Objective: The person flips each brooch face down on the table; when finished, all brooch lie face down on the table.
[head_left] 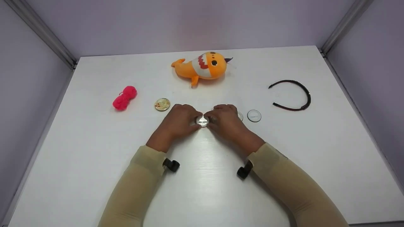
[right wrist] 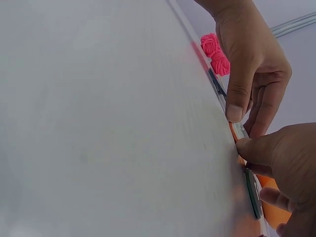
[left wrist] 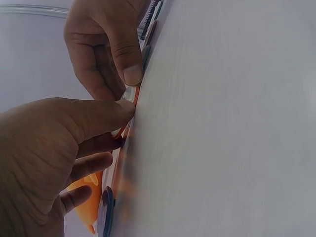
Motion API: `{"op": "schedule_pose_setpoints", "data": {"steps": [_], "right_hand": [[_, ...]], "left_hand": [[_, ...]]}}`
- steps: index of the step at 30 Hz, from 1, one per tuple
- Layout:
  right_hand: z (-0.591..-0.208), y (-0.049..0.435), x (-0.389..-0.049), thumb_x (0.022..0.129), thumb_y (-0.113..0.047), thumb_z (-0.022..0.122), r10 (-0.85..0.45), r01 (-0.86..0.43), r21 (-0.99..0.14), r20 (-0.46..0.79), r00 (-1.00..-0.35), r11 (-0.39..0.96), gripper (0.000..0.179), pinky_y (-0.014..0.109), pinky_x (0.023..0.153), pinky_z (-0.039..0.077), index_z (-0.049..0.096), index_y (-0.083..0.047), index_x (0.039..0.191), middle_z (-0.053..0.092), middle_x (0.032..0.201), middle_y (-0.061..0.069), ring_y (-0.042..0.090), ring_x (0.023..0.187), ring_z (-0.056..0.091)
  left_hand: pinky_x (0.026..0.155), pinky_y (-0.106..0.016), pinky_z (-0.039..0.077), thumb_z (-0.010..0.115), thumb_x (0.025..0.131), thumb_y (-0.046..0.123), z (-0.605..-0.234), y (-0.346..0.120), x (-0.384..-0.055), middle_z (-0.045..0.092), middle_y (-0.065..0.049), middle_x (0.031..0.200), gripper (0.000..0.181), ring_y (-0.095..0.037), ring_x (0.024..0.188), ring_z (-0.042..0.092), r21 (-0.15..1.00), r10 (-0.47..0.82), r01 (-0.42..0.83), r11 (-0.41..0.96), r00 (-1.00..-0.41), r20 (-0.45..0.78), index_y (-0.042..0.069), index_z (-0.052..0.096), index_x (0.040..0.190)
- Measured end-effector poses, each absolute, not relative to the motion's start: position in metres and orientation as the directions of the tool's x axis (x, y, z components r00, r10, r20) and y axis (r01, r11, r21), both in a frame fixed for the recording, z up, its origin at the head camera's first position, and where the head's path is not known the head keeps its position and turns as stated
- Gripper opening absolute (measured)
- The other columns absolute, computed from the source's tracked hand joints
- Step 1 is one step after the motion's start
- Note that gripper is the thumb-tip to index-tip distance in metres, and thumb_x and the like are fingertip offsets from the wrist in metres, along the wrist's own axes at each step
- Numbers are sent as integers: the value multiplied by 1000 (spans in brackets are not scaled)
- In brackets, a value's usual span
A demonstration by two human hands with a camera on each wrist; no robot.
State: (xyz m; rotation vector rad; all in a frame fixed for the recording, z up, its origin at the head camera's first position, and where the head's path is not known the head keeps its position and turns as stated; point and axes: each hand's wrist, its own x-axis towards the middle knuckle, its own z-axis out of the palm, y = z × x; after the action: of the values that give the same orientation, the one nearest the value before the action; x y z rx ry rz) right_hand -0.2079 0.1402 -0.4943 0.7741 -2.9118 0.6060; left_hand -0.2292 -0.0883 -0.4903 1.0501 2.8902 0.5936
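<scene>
Midway between my hands, a small round badge [head_left: 203, 121] lies low at the tabletop, its silvery back facing up. My left hand [head_left: 181, 121] pinches its left edge between thumb and forefinger. On the opposite edge, my right hand [head_left: 225, 121] grips it the same way. Both wrist views show the thumbs on the near side of the badge [left wrist: 130, 94], whose rim looks orange. Just beyond the right hand, a second round badge [head_left: 240, 116] is partly hidden by the fingers. A patterned gold badge [head_left: 162, 104] lies beside the left hand.
Another badge [head_left: 254, 115] lies silvery side up, farther right. An orange shark plush [head_left: 202, 67] sits at the back of the white table [head_left: 205, 189]. Pink yarn [head_left: 125, 98] lies to the left, a black headband [head_left: 307, 94] to the right. Pale walls enclose the table.
</scene>
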Motion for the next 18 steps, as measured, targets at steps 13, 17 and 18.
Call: {"op": "schedule_pose_setpoints", "data": {"steps": [13,17,18], "right_hand": [[-494,143,-208,99,-21,81,-504,-523,-310,146,-851,794,16,70,115,40,82,-22,115,81,119,-7,34,139,63],[-494,143,-208,100,-20,80,-498,-514,-320,138,-856,796,16,68,115,40,83,-22,116,82,118,-7,33,139,63],[-493,143,-208,99,-20,80,-493,-508,-330,133,-860,796,16,68,116,39,82,-23,115,82,117,-7,33,139,63]], "left_hand": [[104,-54,51,78,99,28,-491,-88,-230,83,0,116,27,-27,121,70,297,643,644,705,-757,114,12,83,120],[104,-53,51,78,99,27,-490,-89,-229,83,1,115,25,-26,119,71,299,643,646,702,-756,124,13,84,118],[104,-53,52,79,98,27,-490,-89,-229,83,1,115,25,-26,119,71,303,641,645,701,-757,126,13,84,118]]}}
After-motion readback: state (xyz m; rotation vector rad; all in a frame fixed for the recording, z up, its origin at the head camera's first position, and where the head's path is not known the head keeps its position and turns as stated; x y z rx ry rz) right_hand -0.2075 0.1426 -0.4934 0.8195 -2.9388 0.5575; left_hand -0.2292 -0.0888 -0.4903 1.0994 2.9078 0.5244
